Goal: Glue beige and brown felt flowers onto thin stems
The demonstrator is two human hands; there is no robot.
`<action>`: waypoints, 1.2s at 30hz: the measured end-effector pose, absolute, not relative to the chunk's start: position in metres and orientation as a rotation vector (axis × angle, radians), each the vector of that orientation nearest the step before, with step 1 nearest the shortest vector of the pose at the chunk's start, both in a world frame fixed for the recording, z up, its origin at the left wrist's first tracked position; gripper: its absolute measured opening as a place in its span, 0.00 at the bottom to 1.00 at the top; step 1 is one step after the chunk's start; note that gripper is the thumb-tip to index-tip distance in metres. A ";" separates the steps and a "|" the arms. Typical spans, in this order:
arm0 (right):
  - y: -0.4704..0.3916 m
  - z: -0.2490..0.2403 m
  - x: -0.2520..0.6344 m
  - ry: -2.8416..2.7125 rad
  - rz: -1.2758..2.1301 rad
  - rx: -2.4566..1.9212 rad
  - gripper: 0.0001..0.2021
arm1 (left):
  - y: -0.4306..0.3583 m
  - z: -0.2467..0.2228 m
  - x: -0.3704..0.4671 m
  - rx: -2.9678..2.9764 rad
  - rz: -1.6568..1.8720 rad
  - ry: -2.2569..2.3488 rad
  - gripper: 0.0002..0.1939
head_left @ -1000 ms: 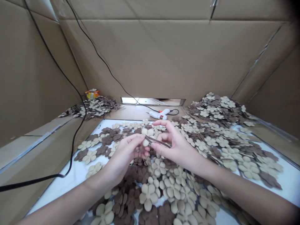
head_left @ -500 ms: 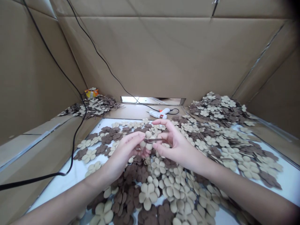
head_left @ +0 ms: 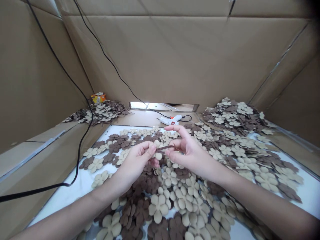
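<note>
Near the middle of the view, my left hand [head_left: 141, 156] pinches a small beige flower piece [head_left: 157, 154] between thumb and fingers. A thin brown stitched strip [head_left: 163, 149] forms a narrow loop from this flower toward the right. Its other end is between the thumb and fingers of my right hand [head_left: 185, 148], whose index finger is raised and stretched out. Beneath both hands lie many beige flower shapes [head_left: 159, 207] and dark brown flower shapes [head_left: 142, 213], spread in overlapping layers over a white board [head_left: 86, 181].
A white glue gun [head_left: 170, 120] with a black cord lies behind the hands. Piles of flowers stand at the back left [head_left: 102, 111] and back right [head_left: 233, 115]. An orange box [head_left: 98, 97] sits on the left pile. Cardboard walls [head_left: 175, 60] surround the board; a black cable [head_left: 81, 143] hangs left.
My left thumb has shifted onto the beige flower, covering more of it. The brown strip now shows as a more open loop between my hands. The view has moved slightly.
</note>
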State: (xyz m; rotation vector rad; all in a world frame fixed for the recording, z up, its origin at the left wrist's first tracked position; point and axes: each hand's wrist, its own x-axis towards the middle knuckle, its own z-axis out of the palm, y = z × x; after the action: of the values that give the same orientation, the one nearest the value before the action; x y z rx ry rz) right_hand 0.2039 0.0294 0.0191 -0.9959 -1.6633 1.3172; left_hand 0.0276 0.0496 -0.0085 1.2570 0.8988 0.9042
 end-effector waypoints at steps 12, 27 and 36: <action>0.039 0.009 0.210 -1.650 1.249 -0.968 0.25 | 0.047 -0.008 0.031 1.244 0.924 0.988 0.17; 0.090 0.022 0.270 -0.705 1.283 -0.748 0.08 | 0.076 -0.020 0.013 1.259 0.810 0.955 0.17; 0.045 0.003 0.216 -1.847 0.965 -1.142 0.28 | 0.065 -0.016 0.024 1.379 0.800 1.048 0.16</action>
State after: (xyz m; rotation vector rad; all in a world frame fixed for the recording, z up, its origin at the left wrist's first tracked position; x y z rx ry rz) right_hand 0.2161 0.0453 0.0031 -1.1416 -1.8472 0.9648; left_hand 0.0238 0.0652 -0.0160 1.3789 1.0475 0.8004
